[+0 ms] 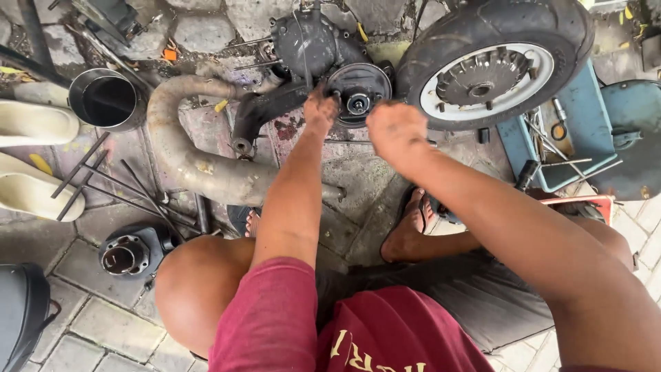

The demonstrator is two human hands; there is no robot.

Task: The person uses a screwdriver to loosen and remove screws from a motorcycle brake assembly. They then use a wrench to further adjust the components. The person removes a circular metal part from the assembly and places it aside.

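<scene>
A dark scooter engine block [310,45] lies on the stone paving, with a round hub plate [358,93] facing me. My left hand [320,110] rests on the left edge of that hub plate, fingers curled against it. My right hand [396,131] is closed just right of the plate, near its lower edge; whatever it grips is hidden under the fingers. A black tyre on a white rim [492,58] leans right behind my right hand. A rusty exhaust pipe [200,162] curves from the engine toward my left knee.
A blue tool tray [585,117] with wrenches sits at the right. A metal cup [107,100], long rods [89,172] and a dark cylinder part [127,255] lie at the left. My sandalled foot [410,227] is planted under the engine.
</scene>
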